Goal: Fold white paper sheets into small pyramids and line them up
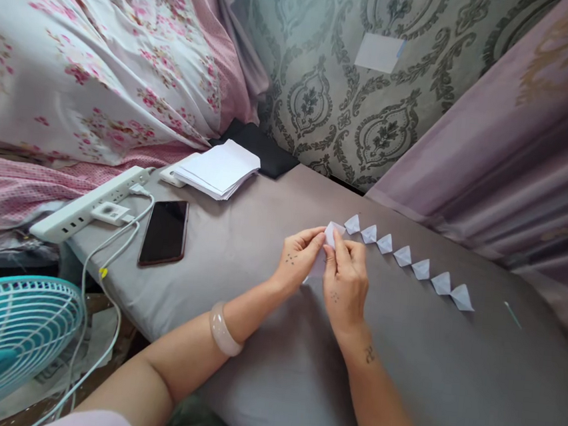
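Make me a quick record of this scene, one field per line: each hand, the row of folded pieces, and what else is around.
Left hand: pinching a white paper
Right hand: pinching the same paper
Folded pieces: seven, white, in a row slanting rightward
Beyond the left hand: paper stack, dark-screened phone, white power strip
Lower left: turquoise fan

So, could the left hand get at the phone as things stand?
Probably, once the left hand lets go of the folded paper it holds; no object shows between that hand and the phone.
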`<state>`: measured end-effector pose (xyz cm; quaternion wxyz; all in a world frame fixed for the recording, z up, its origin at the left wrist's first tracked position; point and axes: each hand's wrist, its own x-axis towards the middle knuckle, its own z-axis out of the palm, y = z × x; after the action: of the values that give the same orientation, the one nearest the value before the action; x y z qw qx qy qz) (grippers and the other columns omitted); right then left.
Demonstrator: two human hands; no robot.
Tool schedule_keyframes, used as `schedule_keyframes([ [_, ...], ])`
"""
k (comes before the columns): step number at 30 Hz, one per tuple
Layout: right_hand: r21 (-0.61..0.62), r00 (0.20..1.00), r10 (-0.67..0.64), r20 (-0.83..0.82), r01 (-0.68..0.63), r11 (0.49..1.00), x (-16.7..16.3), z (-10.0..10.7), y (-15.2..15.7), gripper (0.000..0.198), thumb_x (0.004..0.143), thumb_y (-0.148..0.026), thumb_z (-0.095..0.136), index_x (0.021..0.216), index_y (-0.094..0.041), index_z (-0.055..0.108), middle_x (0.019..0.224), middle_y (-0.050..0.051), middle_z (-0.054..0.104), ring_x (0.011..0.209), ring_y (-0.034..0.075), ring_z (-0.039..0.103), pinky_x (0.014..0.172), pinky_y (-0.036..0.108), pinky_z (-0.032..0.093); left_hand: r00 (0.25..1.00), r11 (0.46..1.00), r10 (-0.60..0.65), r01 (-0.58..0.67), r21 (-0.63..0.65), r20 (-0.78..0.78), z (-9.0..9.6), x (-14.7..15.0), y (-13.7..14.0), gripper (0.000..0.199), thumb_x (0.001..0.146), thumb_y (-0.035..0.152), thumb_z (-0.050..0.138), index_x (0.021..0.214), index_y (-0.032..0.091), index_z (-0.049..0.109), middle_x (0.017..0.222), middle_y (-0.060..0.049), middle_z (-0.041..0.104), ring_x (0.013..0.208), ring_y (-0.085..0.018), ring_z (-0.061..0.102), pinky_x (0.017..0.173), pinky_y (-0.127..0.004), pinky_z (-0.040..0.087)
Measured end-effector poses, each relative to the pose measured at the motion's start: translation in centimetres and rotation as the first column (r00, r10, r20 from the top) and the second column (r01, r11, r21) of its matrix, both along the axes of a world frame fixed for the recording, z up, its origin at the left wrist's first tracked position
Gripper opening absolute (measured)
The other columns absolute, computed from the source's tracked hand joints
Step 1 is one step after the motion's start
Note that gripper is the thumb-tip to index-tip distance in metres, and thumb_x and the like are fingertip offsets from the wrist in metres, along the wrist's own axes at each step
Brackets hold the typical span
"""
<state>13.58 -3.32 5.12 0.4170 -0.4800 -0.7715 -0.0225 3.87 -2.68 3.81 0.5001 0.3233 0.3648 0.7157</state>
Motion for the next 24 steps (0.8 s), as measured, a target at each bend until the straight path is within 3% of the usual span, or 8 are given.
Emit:
schedule_keyframes([
  [9, -0.016, 0.989, 0.014, -0.145, -0.016, 1.000, -0.2, 0.0, 0.0, 0.035, 0.096, -0.032, 0.042, 0.124, -0.026, 0.064, 0.089, 0.006, 0.059, 0.079, 0.016, 0.060, 0.073, 0.030, 0.052, 1.000, 1.000, -0.014, 0.014, 0.013, 0.008, -0.2, 0.0, 0.1, 0.022, 0.077, 0.032, 0.070, 0.094, 0.019, 0.076, 0.091, -0.006, 0.074, 0.088, -0.018, 0.065, 0.088, -0.032, 0.048],
  [13, -0.045, 0.977, -0.040, -0.210, 0.031, 0.999, -0.2, 0.5, 0.0, 0.032, 0.093, -0.035, 0.049, 0.113, -0.023, 0.070, 0.089, 0.006, 0.061, 0.077, 0.016, 0.060, 0.073, 0.031, 0.052, 0.999, 0.999, -0.041, 0.041, 0.016, -0.001, -0.5, 0.2, 0.1, 0.023, 0.077, 0.033, 0.070, 0.094, 0.019, 0.075, 0.091, -0.006, 0.074, 0.088, -0.018, 0.066, 0.088, -0.032, 0.049],
  [24, -0.107, 0.974, -0.071, -0.214, 0.049, 0.993, 0.9, 1.4, 0.6, 0.023, 0.090, -0.030, 0.049, 0.086, -0.021, 0.069, 0.088, 0.007, 0.069, 0.077, 0.019, 0.063, 0.073, 0.033, 0.048, 0.992, 0.997, -0.060, 0.065, 0.041, -0.111, -0.9, 0.7, -0.1, 0.025, 0.079, 0.035, 0.068, 0.096, 0.018, 0.075, 0.091, -0.006, 0.074, 0.085, -0.018, 0.066, 0.082, -0.031, 0.050],
])
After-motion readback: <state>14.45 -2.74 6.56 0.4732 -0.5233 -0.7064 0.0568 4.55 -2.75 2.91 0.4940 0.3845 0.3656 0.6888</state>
